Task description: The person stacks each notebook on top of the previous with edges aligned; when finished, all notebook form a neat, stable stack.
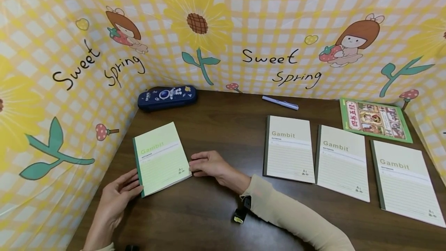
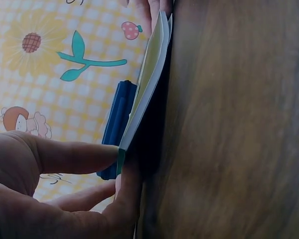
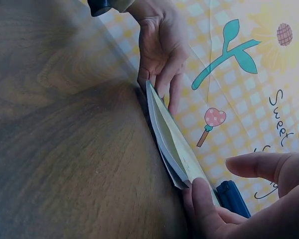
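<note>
A light green Gambit notebook [image 1: 162, 158] with a dark green spine lies at the left of the table, its pages slightly parted along the near edge [image 2: 144, 99]. My left hand [image 1: 118, 196] pinches its spine near the lower left corner, thumb on one side and fingers on the other, as the left wrist view shows. At the lower right corner, my right hand [image 1: 214, 167] touches the edge with its fingers. In the right wrist view one digit [image 3: 254, 165] of this hand stands apart from the notebook.
Three cream Gambit notebooks [image 1: 289, 148], [image 1: 343, 162], [image 1: 405, 183] lie in a row at the right. Behind them are a green picture book [image 1: 376, 119] and a light blue pen [image 1: 280, 102]. A navy space-print pencil case [image 1: 167, 98] sits back left. Checkered cloth [image 1: 244, 22] walls the table.
</note>
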`<act>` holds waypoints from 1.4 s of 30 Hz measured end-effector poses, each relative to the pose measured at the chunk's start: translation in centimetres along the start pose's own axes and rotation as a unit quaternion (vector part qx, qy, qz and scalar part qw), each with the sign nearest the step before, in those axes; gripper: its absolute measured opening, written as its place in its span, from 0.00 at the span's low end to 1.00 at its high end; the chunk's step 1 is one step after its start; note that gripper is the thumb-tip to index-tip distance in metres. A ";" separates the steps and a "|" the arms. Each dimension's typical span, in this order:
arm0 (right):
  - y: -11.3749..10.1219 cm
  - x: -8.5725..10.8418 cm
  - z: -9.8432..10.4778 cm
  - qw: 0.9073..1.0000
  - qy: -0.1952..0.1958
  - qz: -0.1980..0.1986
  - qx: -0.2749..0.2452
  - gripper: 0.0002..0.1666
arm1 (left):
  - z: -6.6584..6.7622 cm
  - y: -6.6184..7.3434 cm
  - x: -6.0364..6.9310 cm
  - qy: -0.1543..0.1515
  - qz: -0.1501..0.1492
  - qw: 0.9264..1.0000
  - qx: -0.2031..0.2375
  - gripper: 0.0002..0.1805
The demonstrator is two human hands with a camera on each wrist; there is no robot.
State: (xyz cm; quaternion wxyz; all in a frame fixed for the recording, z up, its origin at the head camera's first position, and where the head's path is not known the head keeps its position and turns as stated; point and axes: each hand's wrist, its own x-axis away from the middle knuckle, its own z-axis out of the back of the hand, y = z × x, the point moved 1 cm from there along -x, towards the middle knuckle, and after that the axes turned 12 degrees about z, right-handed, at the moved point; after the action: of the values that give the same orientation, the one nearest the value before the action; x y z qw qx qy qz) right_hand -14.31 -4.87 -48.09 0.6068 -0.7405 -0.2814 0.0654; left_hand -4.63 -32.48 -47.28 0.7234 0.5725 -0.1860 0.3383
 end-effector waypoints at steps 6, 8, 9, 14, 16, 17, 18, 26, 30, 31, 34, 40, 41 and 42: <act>0.1 -0.2 0.2 1.000 0.001 0.001 -0.011 0.30 | 0.2 -0.2 0.2 -0.036 -0.009 0.999 -0.023 0.44; 0.1 -0.2 0.2 1.000 0.002 0.004 -0.013 0.30 | 0.2 -0.3 0.2 -0.043 -0.012 0.999 -0.024 0.44; 0.1 -0.3 0.2 1.000 0.001 0.005 -0.014 0.31 | 0.3 -0.3 0.3 -0.044 -0.013 0.999 -0.026 0.44; 0.0 -0.2 0.5 1.000 -0.009 0.009 -0.005 0.30 | 0.1 -0.2 0.4 -0.060 -0.027 0.997 -0.032 0.44; -0.1 -0.2 0.6 1.000 -0.012 0.017 0.012 0.29 | 0.0 0.0 0.4 -0.071 -0.032 0.996 -0.032 0.44; -0.1 -0.1 0.7 0.999 -0.014 0.021 0.021 0.28 | -0.1 0.0 0.4 -0.076 -0.035 0.996 -0.031 0.44; -0.2 -0.1 0.8 0.999 -0.014 0.024 0.030 0.27 | -0.2 0.1 0.4 -0.081 -0.036 0.996 -0.030 0.45; -0.1 0.5 1.8 0.996 -0.017 0.048 0.067 0.28 | -0.8 0.4 0.3 -0.090 -0.054 0.994 -0.029 0.45; 0.0 0.7 2.5 0.996 -0.018 0.057 0.070 0.27 | -1.5 0.7 0.3 -0.095 -0.066 0.993 -0.035 0.45; 0.0 0.8 2.7 0.996 -0.017 0.058 0.069 0.27 | -1.6 0.8 0.2 -0.097 -0.070 0.992 -0.038 0.45; 0.0 1.2 3.4 0.996 -0.016 0.060 0.067 0.27 | -2.2 1.3 0.3 -0.108 -0.080 0.990 -0.043 0.45; -0.3 2.0 4.7 0.995 -0.009 0.069 0.067 0.28 | -3.4 1.9 0.3 -0.125 -0.095 0.986 -0.057 0.46; -0.4 2.2 5.0 0.995 -0.008 0.071 0.067 0.29 | -3.7 2.1 0.2 -0.126 -0.097 0.985 -0.059 0.46; -0.5 2.3 5.2 0.995 -0.006 0.075 0.067 0.29 | -4.0 2.2 0.2 -0.128 -0.100 0.985 -0.061 0.47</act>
State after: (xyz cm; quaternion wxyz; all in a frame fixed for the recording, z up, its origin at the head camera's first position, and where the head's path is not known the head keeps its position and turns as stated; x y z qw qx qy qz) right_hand -14.83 0.83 -48.43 0.6466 -0.7170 -0.2234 0.1337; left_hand -6.51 -28.39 -46.65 0.7573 0.5814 -0.2394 0.1764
